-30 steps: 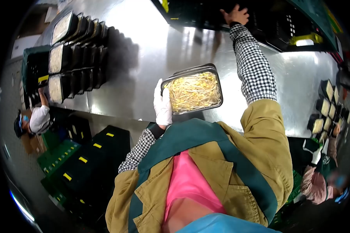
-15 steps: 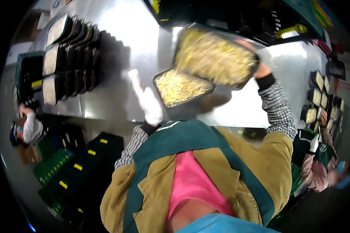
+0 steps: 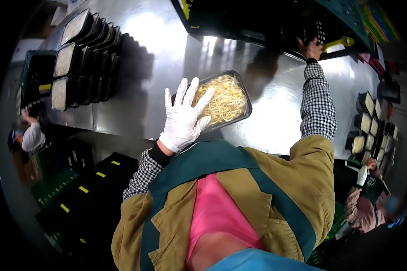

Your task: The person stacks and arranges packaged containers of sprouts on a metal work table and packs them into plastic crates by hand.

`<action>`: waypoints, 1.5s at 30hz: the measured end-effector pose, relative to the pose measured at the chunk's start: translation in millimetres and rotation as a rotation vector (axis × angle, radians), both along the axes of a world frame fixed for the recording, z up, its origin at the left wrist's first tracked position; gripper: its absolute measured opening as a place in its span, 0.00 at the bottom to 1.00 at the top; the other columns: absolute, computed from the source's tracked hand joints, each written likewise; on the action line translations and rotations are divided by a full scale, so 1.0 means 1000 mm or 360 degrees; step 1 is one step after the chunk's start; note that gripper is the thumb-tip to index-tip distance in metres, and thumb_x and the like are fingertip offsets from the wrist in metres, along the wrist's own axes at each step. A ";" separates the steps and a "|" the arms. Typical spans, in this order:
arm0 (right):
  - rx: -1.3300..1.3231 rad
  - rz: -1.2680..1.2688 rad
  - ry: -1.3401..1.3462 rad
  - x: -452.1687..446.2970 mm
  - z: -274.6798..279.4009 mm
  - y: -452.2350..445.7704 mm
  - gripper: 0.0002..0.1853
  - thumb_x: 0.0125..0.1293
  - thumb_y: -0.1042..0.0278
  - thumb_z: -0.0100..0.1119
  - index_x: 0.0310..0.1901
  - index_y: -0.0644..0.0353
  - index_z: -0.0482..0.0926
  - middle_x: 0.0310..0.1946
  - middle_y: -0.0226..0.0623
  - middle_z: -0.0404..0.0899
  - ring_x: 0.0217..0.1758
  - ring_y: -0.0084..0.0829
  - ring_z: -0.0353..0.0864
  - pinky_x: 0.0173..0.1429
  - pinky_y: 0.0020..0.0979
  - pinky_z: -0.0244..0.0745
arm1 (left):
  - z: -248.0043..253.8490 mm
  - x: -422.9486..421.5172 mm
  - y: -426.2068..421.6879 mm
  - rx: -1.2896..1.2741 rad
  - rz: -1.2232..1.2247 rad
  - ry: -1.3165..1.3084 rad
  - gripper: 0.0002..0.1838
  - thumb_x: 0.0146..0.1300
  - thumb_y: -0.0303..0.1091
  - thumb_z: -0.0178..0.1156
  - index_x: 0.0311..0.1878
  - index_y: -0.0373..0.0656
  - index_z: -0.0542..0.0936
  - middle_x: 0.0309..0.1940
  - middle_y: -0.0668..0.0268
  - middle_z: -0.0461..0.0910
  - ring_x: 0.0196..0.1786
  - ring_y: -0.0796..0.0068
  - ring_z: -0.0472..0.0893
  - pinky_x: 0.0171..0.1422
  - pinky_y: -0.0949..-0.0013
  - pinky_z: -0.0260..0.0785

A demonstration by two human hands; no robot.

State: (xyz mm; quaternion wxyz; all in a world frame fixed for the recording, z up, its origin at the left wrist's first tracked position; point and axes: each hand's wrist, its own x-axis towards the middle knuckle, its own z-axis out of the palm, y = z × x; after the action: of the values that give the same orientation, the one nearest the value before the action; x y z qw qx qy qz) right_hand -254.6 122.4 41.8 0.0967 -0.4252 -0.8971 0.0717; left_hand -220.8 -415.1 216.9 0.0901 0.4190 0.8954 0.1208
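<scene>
A black tray of bean sprouts [image 3: 226, 100] lies on the metal table [image 3: 167, 58] in front of me. My left hand [image 3: 183, 115], in a white glove, has its fingers spread over the tray's left edge; whether it presses on the sprouts I cannot tell. At the back right, my bare right hand [image 3: 310, 48] reaches to the near side of a dark crate [image 3: 239, 34], fingers apart, with nothing visible in it. A yellow handle-like piece [image 3: 339, 44] on the crate is just right of that hand.
Stacked filled trays [image 3: 79, 61] stand at the left, beside a green crate [image 3: 34, 67]. Dark crates [image 3: 90, 189] are below the table at left. Co-workers [image 3: 34, 135] are at far left and far right, the latter near more trays [image 3: 366, 122].
The tray that my right hand was carrying is no longer seen over the table, and that hand has moved back to the crate. My left hand has moved onto the remaining tray's edge, fingers spread.
</scene>
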 end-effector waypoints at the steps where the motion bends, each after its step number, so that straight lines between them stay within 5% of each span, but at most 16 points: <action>1: -0.0011 0.0051 0.0055 0.000 -0.002 0.008 0.53 0.49 0.23 0.55 0.68 0.56 0.55 0.61 0.65 0.59 0.58 0.65 0.65 0.60 0.55 0.65 | 0.001 -0.002 -0.001 0.0016 0.0011 -0.0019 0.35 0.58 0.46 0.59 0.70 0.62 0.62 0.73 0.52 0.50 0.75 0.48 0.48 0.72 0.36 0.28; 4: 0.0259 0.0390 0.0284 0.012 0.005 0.011 0.46 0.55 0.29 0.54 0.65 0.62 0.63 0.54 0.57 0.73 0.56 0.59 0.70 0.60 0.46 0.67 | 0.002 -0.005 -0.004 0.0090 0.0010 -0.0092 0.35 0.58 0.39 0.56 0.71 0.60 0.61 0.73 0.51 0.49 0.75 0.49 0.46 0.73 0.39 0.24; 8: -0.1968 0.0213 0.1106 0.063 0.134 -0.079 0.25 0.67 0.49 0.52 0.55 0.62 0.75 0.48 0.37 0.80 0.54 0.27 0.78 0.55 0.25 0.71 | -0.003 -0.009 -0.008 0.0569 0.0138 -0.0191 0.35 0.58 0.33 0.53 0.72 0.49 0.59 0.74 0.53 0.49 0.77 0.55 0.45 0.76 0.53 0.25; 9: -0.2363 0.0166 0.1101 0.078 0.169 -0.106 0.24 0.69 0.52 0.50 0.59 0.62 0.71 0.51 0.37 0.79 0.56 0.28 0.77 0.60 0.26 0.71 | -0.004 -0.011 -0.009 0.0763 0.0196 -0.0191 0.35 0.59 0.31 0.51 0.72 0.43 0.57 0.73 0.53 0.50 0.76 0.58 0.48 0.77 0.57 0.30; 11: -0.2904 0.1024 0.1324 0.096 0.179 -0.136 0.25 0.71 0.55 0.47 0.64 0.60 0.64 0.57 0.39 0.74 0.58 0.31 0.75 0.62 0.33 0.72 | -0.008 -0.015 -0.014 0.1128 0.0244 -0.0335 0.34 0.62 0.30 0.49 0.72 0.39 0.55 0.73 0.52 0.52 0.75 0.58 0.51 0.77 0.60 0.36; 14: -0.2497 0.1675 0.1016 0.092 0.168 -0.184 0.25 0.73 0.55 0.44 0.67 0.56 0.58 0.62 0.43 0.67 0.63 0.37 0.70 0.63 0.40 0.72 | -0.009 -0.016 -0.002 0.1905 0.0358 -0.0678 0.33 0.65 0.33 0.42 0.72 0.33 0.50 0.72 0.53 0.52 0.75 0.61 0.52 0.77 0.62 0.40; 16: -0.2751 0.1799 0.0623 0.077 0.170 -0.229 0.26 0.73 0.53 0.43 0.67 0.55 0.58 0.62 0.43 0.66 0.63 0.39 0.70 0.60 0.41 0.75 | 0.001 -0.012 -0.008 0.2218 0.0409 -0.0564 0.33 0.68 0.41 0.40 0.71 0.31 0.50 0.72 0.52 0.52 0.74 0.60 0.53 0.77 0.61 0.41; 17: -0.3386 0.1450 0.0349 0.068 0.167 -0.245 0.26 0.73 0.51 0.41 0.67 0.55 0.58 0.62 0.43 0.66 0.61 0.39 0.72 0.58 0.40 0.78 | 0.017 -0.011 -0.020 0.2211 0.0408 -0.0304 0.35 0.70 0.47 0.41 0.70 0.29 0.52 0.71 0.51 0.54 0.74 0.58 0.54 0.77 0.59 0.42; 19: -0.3049 0.0888 -0.0413 0.054 0.195 -0.272 0.30 0.73 0.44 0.38 0.67 0.54 0.56 0.61 0.45 0.67 0.52 0.39 0.80 0.47 0.35 0.84 | 0.044 -0.002 -0.014 0.2008 -0.0052 0.0161 0.37 0.66 0.50 0.47 0.70 0.33 0.55 0.70 0.48 0.55 0.74 0.54 0.53 0.77 0.57 0.43; 20: -0.3070 0.0987 -0.0538 0.050 0.192 -0.270 0.33 0.71 0.39 0.36 0.64 0.59 0.62 0.51 0.48 0.76 0.38 0.36 0.85 0.39 0.31 0.86 | 0.059 0.011 -0.013 0.1203 -0.0097 0.0311 0.37 0.64 0.49 0.50 0.71 0.37 0.56 0.70 0.49 0.55 0.74 0.53 0.53 0.77 0.55 0.40; 21: -0.2764 0.1256 -0.0514 0.049 0.187 -0.264 0.34 0.71 0.37 0.35 0.56 0.65 0.70 0.37 0.46 0.82 0.29 0.33 0.85 0.30 0.27 0.84 | 0.080 0.023 -0.003 0.0398 -0.0136 0.0437 0.37 0.62 0.48 0.53 0.71 0.41 0.57 0.71 0.51 0.54 0.74 0.52 0.52 0.77 0.52 0.37; 23: -0.1943 0.1028 -0.0332 0.045 0.223 -0.256 0.31 0.72 0.41 0.38 0.43 0.68 0.75 0.27 0.41 0.82 0.22 0.28 0.82 0.22 0.24 0.77 | 0.050 0.024 0.011 0.0080 -0.0196 0.0035 0.39 0.59 0.50 0.55 0.72 0.49 0.57 0.73 0.55 0.51 0.76 0.51 0.46 0.76 0.45 0.29; 27: -0.1945 0.0981 0.0023 0.044 0.115 -0.192 0.24 0.71 0.48 0.45 0.32 0.65 0.73 0.27 0.36 0.80 0.21 0.24 0.79 0.21 0.23 0.73 | 0.040 0.032 0.017 0.0268 -0.0038 0.0093 0.41 0.58 0.49 0.57 0.72 0.45 0.56 0.73 0.52 0.51 0.75 0.48 0.48 0.75 0.43 0.31; 32: -0.1200 0.1445 -0.0744 0.084 -0.079 -0.217 0.20 0.70 0.52 0.48 0.46 0.65 0.73 0.36 0.37 0.77 0.36 0.27 0.77 0.36 0.27 0.73 | 0.033 0.030 0.014 0.0492 0.0068 0.0066 0.40 0.59 0.51 0.55 0.72 0.45 0.56 0.72 0.51 0.51 0.74 0.47 0.49 0.73 0.39 0.31; 44: -0.2235 0.1522 0.0359 0.033 -0.089 -0.474 0.24 0.68 0.64 0.53 0.63 0.64 0.66 0.62 0.44 0.69 0.63 0.34 0.68 0.66 0.37 0.63 | 0.046 -0.012 -0.202 0.0199 0.0200 0.0208 0.34 0.61 0.50 0.52 0.69 0.50 0.63 0.70 0.54 0.58 0.73 0.51 0.54 0.73 0.39 0.35; 45: -0.1975 0.1579 0.0410 0.022 -0.109 -0.519 0.19 0.65 0.69 0.52 0.56 0.65 0.66 0.51 0.44 0.71 0.51 0.34 0.70 0.55 0.36 0.67 | 0.052 -0.021 -0.234 0.0134 0.0224 0.0203 0.32 0.62 0.49 0.52 0.69 0.51 0.64 0.70 0.55 0.58 0.73 0.52 0.54 0.74 0.41 0.35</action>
State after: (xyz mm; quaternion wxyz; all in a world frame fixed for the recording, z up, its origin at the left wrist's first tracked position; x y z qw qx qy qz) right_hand -232.4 -396.5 -66.9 -0.0975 0.0582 -0.7598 0.6402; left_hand -242.2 -649.2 269.0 0.0065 0.3653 0.9207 0.1375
